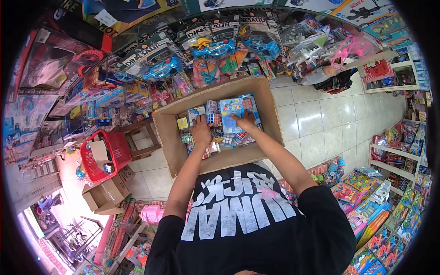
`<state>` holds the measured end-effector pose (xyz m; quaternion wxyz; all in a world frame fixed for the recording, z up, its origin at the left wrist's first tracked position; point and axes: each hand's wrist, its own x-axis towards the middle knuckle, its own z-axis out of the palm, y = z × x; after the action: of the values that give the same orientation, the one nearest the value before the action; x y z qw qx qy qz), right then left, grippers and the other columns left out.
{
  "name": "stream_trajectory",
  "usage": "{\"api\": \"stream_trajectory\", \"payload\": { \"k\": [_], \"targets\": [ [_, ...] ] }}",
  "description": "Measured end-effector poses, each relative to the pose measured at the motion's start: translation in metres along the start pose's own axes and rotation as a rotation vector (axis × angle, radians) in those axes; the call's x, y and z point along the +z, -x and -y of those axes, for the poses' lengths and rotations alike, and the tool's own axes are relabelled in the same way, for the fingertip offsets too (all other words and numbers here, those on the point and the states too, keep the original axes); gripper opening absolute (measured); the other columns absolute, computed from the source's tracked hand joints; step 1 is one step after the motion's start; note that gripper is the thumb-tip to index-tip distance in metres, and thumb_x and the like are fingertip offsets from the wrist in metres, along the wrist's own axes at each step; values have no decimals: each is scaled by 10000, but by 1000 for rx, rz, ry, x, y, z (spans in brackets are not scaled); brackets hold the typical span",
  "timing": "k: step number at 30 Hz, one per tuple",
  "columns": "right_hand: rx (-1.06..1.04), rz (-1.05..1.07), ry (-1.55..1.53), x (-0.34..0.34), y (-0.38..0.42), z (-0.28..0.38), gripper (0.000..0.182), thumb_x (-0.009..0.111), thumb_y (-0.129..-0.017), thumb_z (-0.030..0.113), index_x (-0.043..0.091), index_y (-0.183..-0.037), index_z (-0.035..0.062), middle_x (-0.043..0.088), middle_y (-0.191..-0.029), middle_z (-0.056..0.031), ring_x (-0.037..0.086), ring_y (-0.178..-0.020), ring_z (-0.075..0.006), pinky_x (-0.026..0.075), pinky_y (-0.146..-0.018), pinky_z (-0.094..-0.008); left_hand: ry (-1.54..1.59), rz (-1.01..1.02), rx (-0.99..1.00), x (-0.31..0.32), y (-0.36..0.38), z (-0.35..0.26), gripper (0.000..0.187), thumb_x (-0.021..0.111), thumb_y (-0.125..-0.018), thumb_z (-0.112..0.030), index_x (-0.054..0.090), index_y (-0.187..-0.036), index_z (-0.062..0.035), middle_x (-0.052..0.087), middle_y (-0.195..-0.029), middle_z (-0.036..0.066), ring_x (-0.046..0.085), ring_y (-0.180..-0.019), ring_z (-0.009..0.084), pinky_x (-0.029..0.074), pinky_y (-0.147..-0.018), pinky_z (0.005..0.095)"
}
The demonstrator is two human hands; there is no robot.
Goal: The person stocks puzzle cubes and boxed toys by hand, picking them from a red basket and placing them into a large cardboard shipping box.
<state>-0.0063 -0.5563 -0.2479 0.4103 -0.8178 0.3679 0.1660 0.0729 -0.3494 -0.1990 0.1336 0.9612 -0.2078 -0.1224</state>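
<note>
A large open cardboard box (170, 144) stands in front of me, with many packaged puzzle cubes (225, 140) inside. My right hand (245, 121) grips the right side of a light blue puzzle cube package (228, 108) marked MAGIC, its thumb on the front. To the left, my left hand (200, 131) rests on the packs with its fingers stretched out. A yellow-faced cube pack (183, 123) lies just beside it, near the box's left wall. Whatever lies under the left palm is hidden.
Hanging dinosaur toy packs (213, 48) line the shelf behind the box. At left are a red basket (120, 149), a wooden stool (143, 143) and a smaller open carton (105, 196). Tiled floor (316, 114) extends right towards white toy racks (394, 167).
</note>
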Motion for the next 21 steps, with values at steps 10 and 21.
{"api": "stream_trajectory", "payload": {
  "k": [10, 21],
  "targets": [
    [100, 235, 224, -25, 21, 34, 1222, 548, -704, 834, 108, -1510, 27, 314, -1467, -296, 347, -1364, -426, 328, -1111, -472, 77, 33, 104, -5, -13, 15, 489, 734, -784, -378, 577, -1145, -88, 580, -1150, 95, 536, -1100, 332, 425, -839, 536],
    [-372, -120, -990, -186, 82, 38, 224, 639, -890, 190, 648, -1042, 25, 678, -866, -65, 635, -748, -122, 499, -646, -278, 348, -687, -174, -151, 52, 35, 262, 690, -850, -306, 681, -904, -49, 638, -912, 102, 584, -883, 272, 432, -781, 414]
  ]
}}
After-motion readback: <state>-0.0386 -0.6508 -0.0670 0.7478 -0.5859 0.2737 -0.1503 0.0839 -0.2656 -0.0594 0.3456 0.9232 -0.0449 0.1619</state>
